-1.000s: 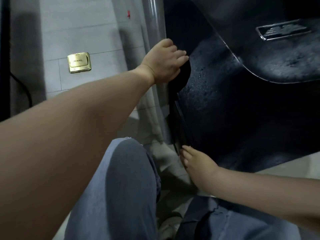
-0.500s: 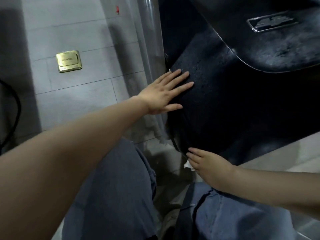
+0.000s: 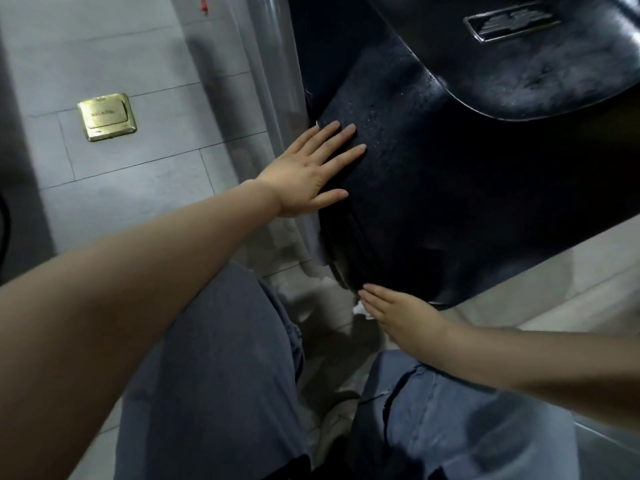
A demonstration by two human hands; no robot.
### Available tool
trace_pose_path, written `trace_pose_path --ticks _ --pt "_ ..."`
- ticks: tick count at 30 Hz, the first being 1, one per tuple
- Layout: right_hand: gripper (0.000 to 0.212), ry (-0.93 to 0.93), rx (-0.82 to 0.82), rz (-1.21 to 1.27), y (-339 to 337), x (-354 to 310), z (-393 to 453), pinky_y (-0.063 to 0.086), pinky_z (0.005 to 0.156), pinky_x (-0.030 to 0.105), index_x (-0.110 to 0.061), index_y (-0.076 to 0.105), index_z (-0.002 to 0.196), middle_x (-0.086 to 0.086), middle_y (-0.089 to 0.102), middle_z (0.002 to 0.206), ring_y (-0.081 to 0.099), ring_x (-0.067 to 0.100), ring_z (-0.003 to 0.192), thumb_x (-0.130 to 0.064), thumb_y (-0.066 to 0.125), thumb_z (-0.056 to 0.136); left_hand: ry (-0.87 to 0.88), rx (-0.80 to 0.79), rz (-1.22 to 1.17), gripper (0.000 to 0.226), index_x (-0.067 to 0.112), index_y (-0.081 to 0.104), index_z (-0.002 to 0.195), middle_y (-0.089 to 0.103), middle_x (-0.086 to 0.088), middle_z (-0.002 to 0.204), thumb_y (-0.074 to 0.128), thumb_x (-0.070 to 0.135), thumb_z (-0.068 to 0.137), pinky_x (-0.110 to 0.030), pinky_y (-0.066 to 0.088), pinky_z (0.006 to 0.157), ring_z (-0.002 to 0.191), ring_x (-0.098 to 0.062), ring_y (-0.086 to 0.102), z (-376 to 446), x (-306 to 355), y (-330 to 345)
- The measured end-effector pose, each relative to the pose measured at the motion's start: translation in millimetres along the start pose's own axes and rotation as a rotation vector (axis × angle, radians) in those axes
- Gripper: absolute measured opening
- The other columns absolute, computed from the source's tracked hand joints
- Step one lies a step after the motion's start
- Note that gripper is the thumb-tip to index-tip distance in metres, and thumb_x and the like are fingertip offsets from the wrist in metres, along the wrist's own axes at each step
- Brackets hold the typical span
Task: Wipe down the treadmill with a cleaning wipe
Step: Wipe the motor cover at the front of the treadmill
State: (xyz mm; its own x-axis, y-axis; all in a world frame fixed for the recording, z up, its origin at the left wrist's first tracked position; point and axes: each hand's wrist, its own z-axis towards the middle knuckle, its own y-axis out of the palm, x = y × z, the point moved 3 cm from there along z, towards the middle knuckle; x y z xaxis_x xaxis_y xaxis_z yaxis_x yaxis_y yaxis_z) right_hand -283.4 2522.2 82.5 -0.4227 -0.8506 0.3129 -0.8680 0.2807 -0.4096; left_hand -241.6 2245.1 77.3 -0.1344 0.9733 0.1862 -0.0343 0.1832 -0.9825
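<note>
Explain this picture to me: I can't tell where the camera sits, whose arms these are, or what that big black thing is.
The camera is worn on a person's head and looks down, so both arms and the jeans-clad knees belong to the wearer, who seems to be crouching. The big black shape is the treadmill's motor cover, with a badge near the top. The left hand lies flat and open on the cover's side, holding nothing. The right hand is at the cover's lower edge, pressing a white cleaning wipe; only a small corner shows beneath the hand. Beside the machine stands a grey upright post. The floor is grey tile with a brass floor socket cover.
</note>
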Motion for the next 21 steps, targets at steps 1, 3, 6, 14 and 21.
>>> trace_pose_path --ticks 1,3,6,14,21 --pt "0.062 -0.02 0.008 -0.015 5 -3 -8 -0.014 0.115 0.053 -0.004 0.013 0.153 0.018 -0.001 0.162 -0.007 0.036 0.149 -0.038 0.027 0.103 -0.005 -0.006 0.01 0.076 0.025 0.002 0.159 0.0 -0.01 0.166 0.02 0.065 0.097 -0.046 -0.001 0.124 0.153 -0.031 -0.003 -1 3 -2" --pt "0.061 -0.008 0.022 -0.01 10 -5 -10 -0.018 0.112 0.053 -0.003 0.013 0.153 0.018 -0.002 0.162 -0.008 0.036 0.149 -0.036 0.027 0.103 0.016 -0.015 0.039 0.077 0.021 0.004 0.159 0.002 -0.01 0.166 0.02 0.064 0.098 -0.046 -0.001 0.124 0.153 -0.031 -0.001 -1 11 -6" --pt "0.064 0.098 -0.002 0.005 0 1 22 -0.013 0.114 0.057 -0.003 0.012 0.153 0.021 0.002 0.161 -0.002 0.041 0.148 -0.04 0.027 0.103 0.096 -0.024 0.058 0.073 0.019 0.008 0.159 0.006 -0.008 0.166 0.022 0.059 0.1 -0.043 0.0 0.124 0.153 -0.028 0.003 8 23 -13" --pt "0.081 0.163 -0.04 0.06 1 -20 82 0.0 0.106 0.075 -0.011 0.018 0.154 0.024 0.01 0.16 0.006 0.052 0.144 -0.046 0.054 0.091 0.329 0.034 0.067 0.06 0.019 0.021 0.157 0.018 -0.008 0.164 0.03 0.046 0.104 -0.045 0.007 0.124 0.152 -0.028 0.013 42 82 -29" --pt "0.026 0.122 0.337 0.152 69 -56 19 -0.013 0.117 0.054 -0.013 0.077 0.102 0.006 0.069 0.119 0.04 0.034 0.138 -0.022 0.076 0.077 0.446 0.028 0.101 0.062 0.019 0.024 0.157 0.02 -0.006 0.164 0.031 0.047 0.102 -0.043 0.008 0.124 0.152 -0.026 0.015 83 145 -37"
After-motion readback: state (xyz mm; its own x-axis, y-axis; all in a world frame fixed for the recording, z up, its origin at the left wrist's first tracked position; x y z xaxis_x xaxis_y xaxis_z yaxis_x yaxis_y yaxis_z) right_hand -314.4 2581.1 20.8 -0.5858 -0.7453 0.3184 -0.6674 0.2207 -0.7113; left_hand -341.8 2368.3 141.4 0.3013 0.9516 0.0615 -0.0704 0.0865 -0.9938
